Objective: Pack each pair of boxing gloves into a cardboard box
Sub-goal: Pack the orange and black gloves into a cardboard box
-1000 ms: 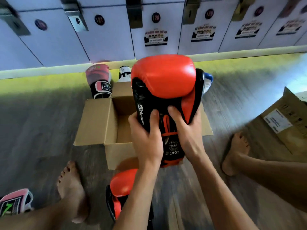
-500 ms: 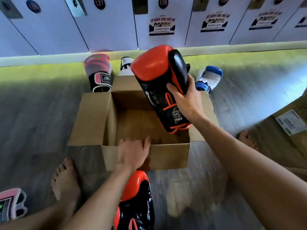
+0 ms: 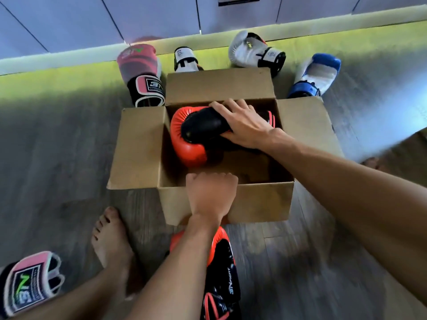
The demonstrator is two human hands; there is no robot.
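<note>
- Cardboard box [image 3: 261, 202] sits open on the wooden floor [image 3: 57, 146], flaps folded out left, right and far.
- Red glove [image 3: 187, 146] lies on its side inside the box, against the far-left corner, padded end to the left, cuff hidden under the hand.
- Right hand [image 3: 242, 123] clasps this glove from above: fingers draped over the far side of the black part, thumb on the near side.
- Left hand [image 3: 211, 192] grips the box's near wall, fingers hooked over the rim.
- Second red glove [image 3: 221, 257] lies on the floor just near of the box, partly under the left forearm, not yet packed.
- Handling, as a judgement: the glove looks bulky but light, thickly padded and springy, with a smooth skin that may slide. The narrower wrist and cuff likely give the surest hold; the fat end needs a wide clasp.
- The mate will probably need pressing down to nest in the near half.
- Elsewhere: pink glove [image 3: 138, 63] far left of the box, another pink glove [image 3: 30, 280] near left, white glove [image 3: 247, 49] far, blue glove [image 3: 316, 72] far right.
</note>
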